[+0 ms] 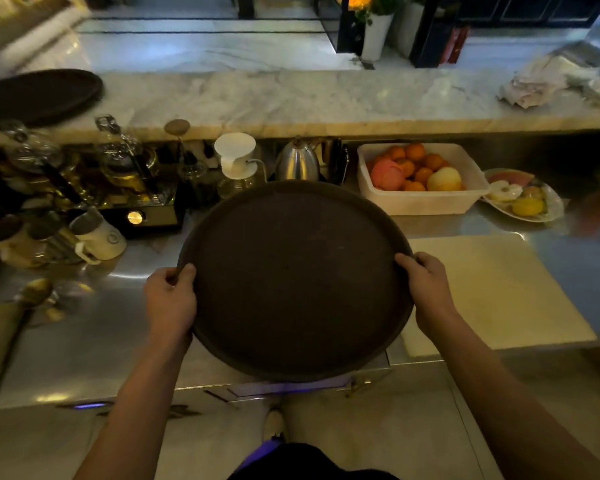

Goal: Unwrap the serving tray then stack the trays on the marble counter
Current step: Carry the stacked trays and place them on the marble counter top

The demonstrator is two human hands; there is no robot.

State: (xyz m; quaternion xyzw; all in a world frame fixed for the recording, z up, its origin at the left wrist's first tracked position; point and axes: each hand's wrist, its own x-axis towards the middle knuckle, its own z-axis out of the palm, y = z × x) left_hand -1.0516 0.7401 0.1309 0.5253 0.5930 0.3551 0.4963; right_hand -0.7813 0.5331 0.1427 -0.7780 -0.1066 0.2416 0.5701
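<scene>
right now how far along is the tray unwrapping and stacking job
Done, apparently: the round dark brown serving tray shows no wrap. In hand: the left hand and right hand grip its opposite rims above the steel worktop. Left: carrying it to the other dark round tray on the white marble counter and stacking it there.

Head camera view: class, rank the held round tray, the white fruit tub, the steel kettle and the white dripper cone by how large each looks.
1. Held round tray, by far, though it is nearest the camera.
2. White fruit tub.
3. Steel kettle.
4. White dripper cone, close to the kettle in size, so their order is unsure.
</scene>
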